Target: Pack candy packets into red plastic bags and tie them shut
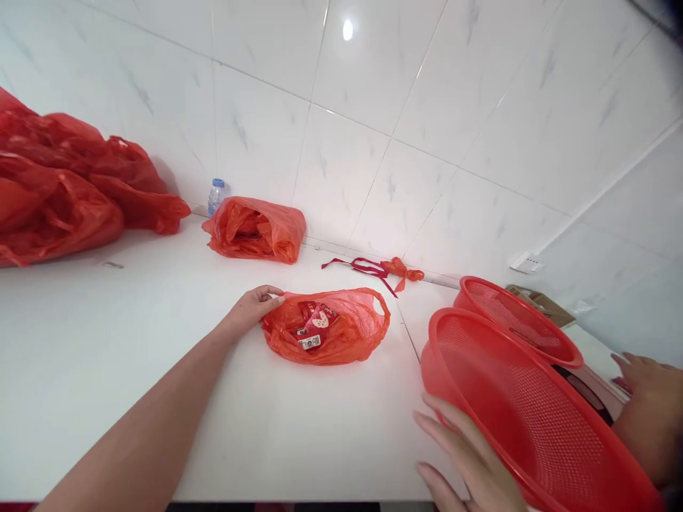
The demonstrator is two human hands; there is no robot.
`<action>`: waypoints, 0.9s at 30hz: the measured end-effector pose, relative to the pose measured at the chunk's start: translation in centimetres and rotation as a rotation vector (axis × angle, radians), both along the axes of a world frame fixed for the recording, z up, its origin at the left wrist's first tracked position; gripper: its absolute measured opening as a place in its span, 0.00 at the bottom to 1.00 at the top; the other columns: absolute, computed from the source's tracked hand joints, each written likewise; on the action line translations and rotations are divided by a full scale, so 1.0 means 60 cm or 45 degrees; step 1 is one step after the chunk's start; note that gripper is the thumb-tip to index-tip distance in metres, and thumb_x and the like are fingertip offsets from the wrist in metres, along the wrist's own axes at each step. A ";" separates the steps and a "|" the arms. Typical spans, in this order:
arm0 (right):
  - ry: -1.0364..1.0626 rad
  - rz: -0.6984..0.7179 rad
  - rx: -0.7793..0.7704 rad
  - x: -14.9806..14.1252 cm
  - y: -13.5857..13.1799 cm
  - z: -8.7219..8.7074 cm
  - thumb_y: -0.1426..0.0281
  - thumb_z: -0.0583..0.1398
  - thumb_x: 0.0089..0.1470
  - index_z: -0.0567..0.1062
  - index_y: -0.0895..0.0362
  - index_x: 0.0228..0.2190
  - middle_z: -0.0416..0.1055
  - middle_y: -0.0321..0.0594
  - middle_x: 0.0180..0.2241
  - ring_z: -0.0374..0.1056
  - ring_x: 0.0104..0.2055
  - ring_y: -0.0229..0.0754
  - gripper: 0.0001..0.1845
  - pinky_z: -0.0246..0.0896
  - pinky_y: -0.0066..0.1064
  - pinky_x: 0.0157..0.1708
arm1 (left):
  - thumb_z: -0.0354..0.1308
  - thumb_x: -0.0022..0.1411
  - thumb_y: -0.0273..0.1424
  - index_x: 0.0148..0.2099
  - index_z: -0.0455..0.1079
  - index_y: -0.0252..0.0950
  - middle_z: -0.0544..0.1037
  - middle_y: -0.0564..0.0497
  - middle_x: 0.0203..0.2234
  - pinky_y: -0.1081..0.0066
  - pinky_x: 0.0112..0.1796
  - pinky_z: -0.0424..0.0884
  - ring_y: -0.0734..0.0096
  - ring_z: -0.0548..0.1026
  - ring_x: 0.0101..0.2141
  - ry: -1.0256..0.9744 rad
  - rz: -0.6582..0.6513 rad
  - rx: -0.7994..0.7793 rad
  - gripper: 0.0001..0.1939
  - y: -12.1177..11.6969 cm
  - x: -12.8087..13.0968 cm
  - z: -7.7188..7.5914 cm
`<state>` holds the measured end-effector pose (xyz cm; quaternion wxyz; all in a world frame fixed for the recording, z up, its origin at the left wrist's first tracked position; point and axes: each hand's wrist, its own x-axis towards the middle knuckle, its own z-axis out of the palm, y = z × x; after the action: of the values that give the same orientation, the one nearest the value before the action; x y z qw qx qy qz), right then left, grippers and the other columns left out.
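A red plastic bag [341,353] lies opened out on the white table, with several small red and pink printed packets [319,322] inside it. My left hand [256,310] pinches the bag's left rim between thumb and fingers. Low in the view, my right hand [469,455] is open with its fingers apart, holding nothing. It is beside the near red mesh basket [491,370]; whether it touches the basket I cannot tell.
A second red basket [512,313] stands behind. Another person's hand [648,391] is at the right edge. Along the wall are a large heap of red bags [69,185], a folded red bag [256,227], a bottle [216,195] and a dark red ribbon [368,267].
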<state>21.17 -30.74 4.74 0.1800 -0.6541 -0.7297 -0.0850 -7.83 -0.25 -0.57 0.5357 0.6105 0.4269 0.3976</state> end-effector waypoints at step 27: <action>1.508 -0.302 0.306 0.020 0.370 -0.108 0.56 0.50 0.53 0.61 0.54 0.21 0.60 0.31 0.19 0.53 0.23 0.36 0.17 0.48 0.27 0.23 | 0.66 0.45 0.39 0.45 0.67 0.35 0.72 0.56 0.22 0.75 0.26 0.67 0.77 0.69 0.22 -0.090 0.280 0.363 0.25 -0.003 0.036 0.216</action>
<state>22.35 -8.54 -1.76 0.6165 -0.6422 -0.4132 0.1918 -5.68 -0.45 12.41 0.4118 0.6156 0.4111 0.5315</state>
